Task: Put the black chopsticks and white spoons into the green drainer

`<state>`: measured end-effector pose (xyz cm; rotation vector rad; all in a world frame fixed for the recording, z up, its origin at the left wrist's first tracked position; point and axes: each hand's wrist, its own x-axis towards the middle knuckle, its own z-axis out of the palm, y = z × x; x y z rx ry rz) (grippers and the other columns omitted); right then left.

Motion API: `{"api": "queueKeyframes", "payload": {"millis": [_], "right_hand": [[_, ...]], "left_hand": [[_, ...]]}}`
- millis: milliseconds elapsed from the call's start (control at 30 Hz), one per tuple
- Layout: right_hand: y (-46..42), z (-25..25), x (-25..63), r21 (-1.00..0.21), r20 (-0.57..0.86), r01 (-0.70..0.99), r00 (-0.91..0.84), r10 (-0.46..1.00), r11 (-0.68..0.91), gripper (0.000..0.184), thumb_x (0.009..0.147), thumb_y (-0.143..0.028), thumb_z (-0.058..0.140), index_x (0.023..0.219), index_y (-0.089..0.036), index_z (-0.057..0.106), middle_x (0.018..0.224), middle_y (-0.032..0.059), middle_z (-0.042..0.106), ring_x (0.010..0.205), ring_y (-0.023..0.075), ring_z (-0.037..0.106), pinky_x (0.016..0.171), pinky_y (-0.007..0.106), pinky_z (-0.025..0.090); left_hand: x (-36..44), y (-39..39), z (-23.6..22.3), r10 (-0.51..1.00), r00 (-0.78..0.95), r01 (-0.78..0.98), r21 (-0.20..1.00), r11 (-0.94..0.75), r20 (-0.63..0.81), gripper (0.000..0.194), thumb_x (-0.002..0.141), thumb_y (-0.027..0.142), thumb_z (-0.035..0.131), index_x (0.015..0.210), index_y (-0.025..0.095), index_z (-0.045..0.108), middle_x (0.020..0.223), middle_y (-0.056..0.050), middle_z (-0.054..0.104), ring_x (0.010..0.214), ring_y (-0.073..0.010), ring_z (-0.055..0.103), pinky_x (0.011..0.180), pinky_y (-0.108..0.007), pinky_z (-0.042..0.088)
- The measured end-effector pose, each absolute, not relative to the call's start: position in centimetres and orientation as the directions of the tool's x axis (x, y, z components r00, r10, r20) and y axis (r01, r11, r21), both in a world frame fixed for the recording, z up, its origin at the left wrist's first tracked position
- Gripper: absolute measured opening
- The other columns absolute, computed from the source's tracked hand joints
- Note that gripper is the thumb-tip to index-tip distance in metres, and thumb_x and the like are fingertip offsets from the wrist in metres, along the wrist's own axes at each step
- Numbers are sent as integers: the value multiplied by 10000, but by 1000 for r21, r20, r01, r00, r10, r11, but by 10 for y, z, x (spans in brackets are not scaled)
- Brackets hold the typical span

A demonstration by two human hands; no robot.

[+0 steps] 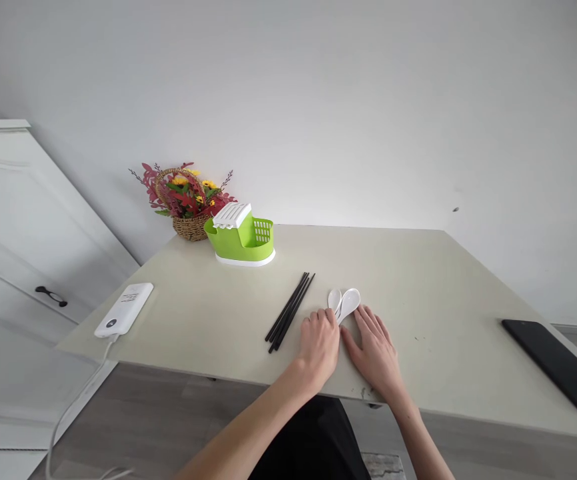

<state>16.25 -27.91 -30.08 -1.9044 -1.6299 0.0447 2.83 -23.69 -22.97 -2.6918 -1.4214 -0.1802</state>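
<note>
Grip of left hand [320, 343] curled closed about the handles of two white spoons [351, 300]; right hand [374, 352] open, flat on bench [418, 280], fingertips just beside the larger bowl. Bowls point away, at 1 o'clock from left grip, larger spoon's long axis roughly 1-to-7; black chopsticks [291, 313] apart, at 10 o'clock.

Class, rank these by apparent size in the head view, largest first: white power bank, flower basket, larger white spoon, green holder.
1. Flower basket, counting its flowers
2. Green holder
3. White power bank
4. Larger white spoon, its handle partly hidden by the left hand
</note>
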Motion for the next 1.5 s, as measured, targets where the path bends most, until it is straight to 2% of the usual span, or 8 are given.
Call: {"api": "queueKeyframes", "payload": {"millis": [300, 367, 500, 600, 767, 1000, 1233, 1500], "right_hand": [[-280, -302, 160, -501, 379, 864, 273, 884, -52, 650, 1047, -473, 335, 1585, -120, 426, 1628, 110, 451, 1548, 243, 337, 1283, 451, 258], [-281, -302, 160, -514, 367, 855, 291, 884, -69, 645, 1046, -464, 331, 1580, -118, 435, 1620, 113, 463, 1539, 249, 353, 1279, 454, 268], [-282, -303, 160, -537, 347, 838, 323, 881, -96, 642, 1049, -461, 314, 1587, -131, 434, 1627, 91, 457, 1536, 247, 357, 1280, 443, 266], [-282, -303, 160, -564, 338, 816, 368, 866, -126, 650, 1047, -469, 306, 1589, -133, 431, 1630, 88, 453, 1540, 249, 348, 1279, 443, 262], [-284, -300, 159, -621, 299, 765, 434, 850, -172, 678, 1025, -503, 310, 1573, -125, 445, 1624, 104, 458, 1527, 280, 364, 1249, 472, 311], [-287, -285, 159, -735, 176, 634, 518, 837, -238, 739, 982, -548, 362, 1604, -148, 373, 1595, 127, 489, 1479, 331, 430, 1167, 534, 408], [-285, -279, 157, -778, 141, 578, 542, 829, -245, 744, 967, -522, 387, 1606, -140, 366, 1592, 136, 487, 1487, 334, 414, 1187, 539, 376], [-285, -280, 157, -779, 161, 582, 546, 822, -234, 715, 968, -490, 398, 1589, -136, 393, 1574, 142, 508, 1469, 340, 435, 1183, 534, 374]], "left_hand": [[4, -228, -212, 756, 626, 769, 14, -640, 194, 341, 979, 465, 618, 1125, 157, 612, 1096, -160, 632, 1059, -322, 608, 901, -441, 503], [-16, -203, -192, 706, 649, 726, 47, -686, 284, 437, 961, 553, 616, 1177, 173, 601, 1254, -172, 593, 1197, -334, 563, 1007, -461, 476], [-66, -128, -138, 683, 400, 837, 59, -543, 611, 427, 1032, 476, 501, 1282, 135, 563, 1418, -214, 508, 1373, -373, 439, 1145, -555, 365], [-100, -78, -107, 639, 273, 889, 65, -453, 719, 462, 1021, 466, 509, 1328, 123, 550, 1472, -227, 485, 1424, -392, 392, 1188, -577, 307], [-136, -31, -99, 693, 242, 924, 57, -379, 679, 582, 1018, 483, 469, 1457, 101, 470, 1605, -240, 398, 1468, -426, 349, 1196, -605, 294], [-141, -16, -122, 713, 329, 901, 20, -433, 619, 515, 1043, 459, 393, 1440, 157, 523, 1532, -183, 534, 1477, -367, 400, 1228, -594, 257], [-98, -21, -121, 695, 395, 876, -20, -481, 601, 573, 1070, 497, 327, 1413, 108, 573, 1485, -183, 589, 1429, -330, 479, 1267, -527, 230], [15, -48, -127, 741, 446, 807, 132, -575, 502, 721, 1034, 682, 286, 1488, 189, 554, 1558, -174, 493, 1281, -399, 560, 967, -508, 530]]}}
